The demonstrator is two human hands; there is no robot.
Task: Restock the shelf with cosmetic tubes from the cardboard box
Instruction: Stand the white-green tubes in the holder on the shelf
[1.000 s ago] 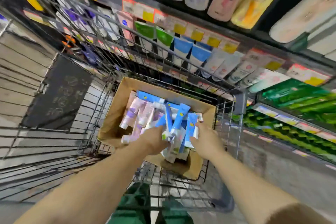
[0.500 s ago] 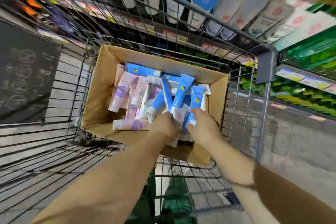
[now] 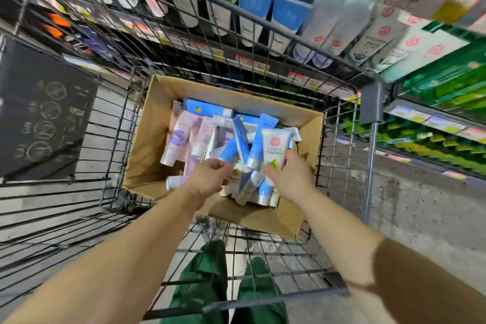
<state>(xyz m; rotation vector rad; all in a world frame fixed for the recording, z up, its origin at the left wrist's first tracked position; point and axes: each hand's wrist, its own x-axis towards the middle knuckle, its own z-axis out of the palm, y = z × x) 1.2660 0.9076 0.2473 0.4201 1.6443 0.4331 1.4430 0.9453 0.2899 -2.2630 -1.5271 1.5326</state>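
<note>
1. Green trousers (image 3: 202, 284) show nearest, seen down through the wire floor of the shopping cart (image 3: 263, 265) I stand behind.
2. My two bare forearms reach forward over the cart's near rail and into the cardboard box (image 3: 147, 144), which sits inside the cart basket with its flaps open.
3. My left hand (image 3: 209, 179) hovers over the near part of the pile, fingers curled loosely downward among the tubes; whether it actually grips one I cannot tell, since the fingertips are hidden by the hand.
4. My right hand (image 3: 292, 176) holds a white tube (image 3: 274, 148) with a red round logo and a green mark, thumb on its face and fingers wrapped behind it. The tube stands nearly upright, lifted above the others at the right side of the box.
5. The box is packed with cosmetic tubes: blue tubes (image 3: 240, 139) leaning in the middle just beside my hands, pale lilac tubes (image 3: 178, 137) lying along the left side, and one blue tube flat against the far wall.
6. Beyond the cart's far wire wall runs the shelf (image 3: 249, 60), its edge lined with price labels.
7. On it hang rows of shelf tubes (image 3: 289, 8), blue, green, pink and white, with green packages (image 3: 447, 79) to the right.
</note>
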